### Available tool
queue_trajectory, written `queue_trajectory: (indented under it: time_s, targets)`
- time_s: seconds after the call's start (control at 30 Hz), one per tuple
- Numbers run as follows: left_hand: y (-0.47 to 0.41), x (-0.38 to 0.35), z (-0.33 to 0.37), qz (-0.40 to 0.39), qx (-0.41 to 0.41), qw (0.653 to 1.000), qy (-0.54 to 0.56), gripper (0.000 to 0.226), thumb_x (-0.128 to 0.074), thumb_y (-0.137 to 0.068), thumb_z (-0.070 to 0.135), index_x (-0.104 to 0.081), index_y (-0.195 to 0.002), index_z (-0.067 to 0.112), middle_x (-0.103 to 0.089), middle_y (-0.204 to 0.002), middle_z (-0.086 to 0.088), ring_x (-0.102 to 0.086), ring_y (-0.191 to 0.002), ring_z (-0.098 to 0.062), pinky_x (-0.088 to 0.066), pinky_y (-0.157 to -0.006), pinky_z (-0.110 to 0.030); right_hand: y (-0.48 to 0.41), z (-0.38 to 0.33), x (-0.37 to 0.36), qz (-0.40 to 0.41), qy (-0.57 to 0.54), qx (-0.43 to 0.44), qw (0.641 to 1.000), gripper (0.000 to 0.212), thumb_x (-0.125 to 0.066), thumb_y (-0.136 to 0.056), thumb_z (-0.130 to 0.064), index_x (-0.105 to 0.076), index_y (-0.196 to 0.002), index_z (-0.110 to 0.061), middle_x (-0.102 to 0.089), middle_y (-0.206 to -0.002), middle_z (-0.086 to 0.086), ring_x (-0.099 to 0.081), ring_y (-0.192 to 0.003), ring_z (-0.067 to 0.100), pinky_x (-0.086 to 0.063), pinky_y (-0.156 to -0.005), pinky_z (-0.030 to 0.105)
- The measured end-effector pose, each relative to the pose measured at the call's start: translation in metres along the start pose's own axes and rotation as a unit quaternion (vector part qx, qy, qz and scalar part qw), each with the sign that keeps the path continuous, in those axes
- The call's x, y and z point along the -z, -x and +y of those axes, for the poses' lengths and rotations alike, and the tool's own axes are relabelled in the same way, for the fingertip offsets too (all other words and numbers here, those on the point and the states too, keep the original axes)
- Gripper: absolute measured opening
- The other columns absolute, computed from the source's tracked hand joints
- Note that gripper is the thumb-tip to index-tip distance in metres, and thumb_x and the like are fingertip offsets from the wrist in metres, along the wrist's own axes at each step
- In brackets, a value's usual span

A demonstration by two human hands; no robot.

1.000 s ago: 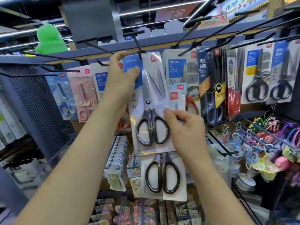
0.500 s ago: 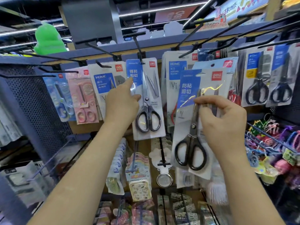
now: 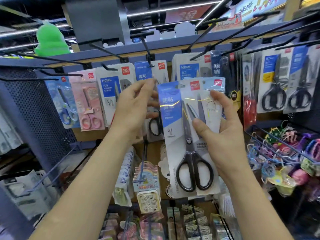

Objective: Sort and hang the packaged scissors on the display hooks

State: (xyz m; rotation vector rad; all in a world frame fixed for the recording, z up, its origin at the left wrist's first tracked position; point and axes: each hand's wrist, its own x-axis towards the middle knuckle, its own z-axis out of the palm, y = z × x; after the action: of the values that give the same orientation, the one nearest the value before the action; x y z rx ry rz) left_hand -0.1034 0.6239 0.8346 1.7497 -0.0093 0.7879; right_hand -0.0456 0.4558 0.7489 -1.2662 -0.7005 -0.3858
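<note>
"HOME" — on left white pack (image 3: pixel 110 101) and middle white pack (image 3: pixel 190 73)

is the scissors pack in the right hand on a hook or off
Off. The right hand grips the scissors pack in front of the display, and no hook passes through its top hole.

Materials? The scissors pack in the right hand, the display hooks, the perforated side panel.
Scissors pack: printed card under clear glossy plastic, going by the glare streak; handles look black plastic, blades grey metal. Display hooks: thin black rods, probably coated steel wire. Perforated side panel: likely painted sheet metal, matte dark blue.
</note>
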Motion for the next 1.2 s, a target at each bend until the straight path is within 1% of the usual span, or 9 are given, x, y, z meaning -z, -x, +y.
queue_trajectory:
  time_s: [0.13, 0.27, 0.5, 0.63, 0.7, 0.77, 0.9, 1.03, 1.2]
  targets:
    - [-0.001, -0.01, 0.007, -0.034, 0.006, 0.998, 0.055, 0.029, -0.075, -0.08, 0.021, -0.065, -0.106, 0.012, -0.075, -0.09, 0.002, -0.073, -0.081, -0.011, -0.057, -0.066, -0.024, 0.003, -0.006, -0.01, -0.018, -0.016, 0.023, 0.999, 0.057, -0.073, -0.083, -0.023, -0.053, -0.129, -0.05, -0.054, -0.143, -0.007, -0.049, -0.136, 0.022, -0.041, -0.11, 0.054]
    - [-0.002, -0.008, 0.003, -0.031, 0.041, 0.992, 0.113, 0.021, -0.076, -0.078, 0.01, -0.065, -0.096, 0.009, -0.076, -0.081, 0.001, -0.074, -0.077, -0.015, -0.058, -0.064, -0.027, 0.003, -0.009, -0.011, -0.028, 0.005, 0.033, 0.999, 0.041, -0.066, -0.09, -0.007, -0.062, -0.123, -0.031, -0.063, -0.128, -0.014, -0.055, -0.126, 0.007, -0.044, -0.111, 0.042]
    - [0.0, -0.003, 0.007, 0.032, 0.019, 0.975, 0.219, 0.011, -0.066, -0.086, 0.002, -0.066, -0.093, 0.011, -0.076, -0.082, 0.0, -0.073, -0.078, -0.015, -0.059, -0.066, -0.027, 0.0, -0.011, -0.003, 0.08, 0.076, 0.073, 0.991, 0.033, -0.045, -0.102, -0.008, -0.065, -0.105, -0.033, -0.068, -0.108, -0.008, -0.061, -0.107, 0.002, -0.043, -0.092, 0.013]
    - [-0.005, 0.006, 0.023, 0.066, -0.053, 0.972, 0.217, 0.01, -0.065, -0.087, 0.002, -0.065, -0.091, 0.01, -0.076, -0.079, 0.001, -0.073, -0.076, -0.015, -0.058, -0.065, -0.028, 0.002, -0.017, -0.005, 0.017, 0.124, 0.072, 0.989, 0.03, -0.048, -0.093, -0.012, -0.069, -0.096, -0.034, -0.067, -0.102, -0.01, -0.059, -0.099, -0.007, -0.041, -0.084, 0.006]
    - [-0.01, 0.008, 0.033, 0.078, -0.077, 0.973, 0.205, 0.01, -0.064, -0.088, 0.001, -0.063, -0.089, 0.01, -0.075, -0.076, 0.003, -0.073, -0.074, -0.014, -0.058, -0.065, -0.028, 0.003, -0.016, -0.011, -0.027, 0.153, 0.067, 0.986, 0.027, -0.048, -0.093, -0.029, -0.074, -0.093, -0.024, -0.067, -0.094, -0.004, -0.058, -0.094, -0.001, -0.041, -0.076, 0.011]
    - [-0.016, 0.008, 0.039, 0.086, -0.082, 0.975, 0.188, 0.01, -0.065, -0.089, 0.001, -0.063, -0.09, 0.011, -0.075, -0.077, 0.003, -0.074, -0.076, -0.016, -0.059, -0.066, -0.03, 0.005, -0.013, -0.019, -0.053, 0.177, 0.067, 0.98, 0.044, -0.049, -0.093, -0.046, -0.066, -0.078, -0.008, -0.06, -0.075, 0.0, -0.054, -0.079, 0.007, -0.042, -0.068, 0.025]
    - [-0.029, 0.006, 0.041, 0.063, -0.047, 0.981, 0.175, 0.009, -0.069, -0.087, 0.002, -0.064, -0.092, 0.008, -0.075, -0.08, -0.004, -0.074, -0.074, -0.021, -0.06, -0.068, -0.037, 0.006, -0.006, -0.031, -0.031, 0.151, 0.037, 0.987, 0.054, -0.052, -0.095, -0.043, -0.045, -0.064, 0.0, -0.036, -0.057, 0.002, -0.037, -0.06, 0.013, -0.029, -0.057, 0.036]
    - [-0.042, 0.006, 0.043, 0.059, -0.011, 0.985, 0.16, 0.01, -0.074, -0.084, 0.009, -0.065, -0.088, 0.007, -0.074, -0.071, -0.003, -0.071, -0.063, -0.018, -0.057, -0.061, -0.033, 0.007, -0.004, -0.039, -0.047, 0.102, 0.002, 0.994, 0.058, -0.05, -0.093, -0.049, -0.051, -0.069, 0.004, -0.045, -0.061, 0.015, -0.042, -0.06, 0.026, -0.039, -0.057, 0.047]
    - [-0.051, 0.008, 0.042, 0.056, 0.004, 0.987, 0.152, 0.008, -0.074, -0.085, 0.011, -0.068, -0.081, 0.008, -0.074, -0.07, -0.005, -0.068, -0.06, -0.02, -0.058, -0.067, -0.035, 0.006, -0.008, -0.044, -0.058, 0.062, -0.032, 0.996, 0.054, -0.053, -0.091, -0.044, -0.047, -0.066, 0.003, -0.04, -0.061, 0.004, -0.037, -0.061, 0.016, -0.03, -0.058, 0.036]
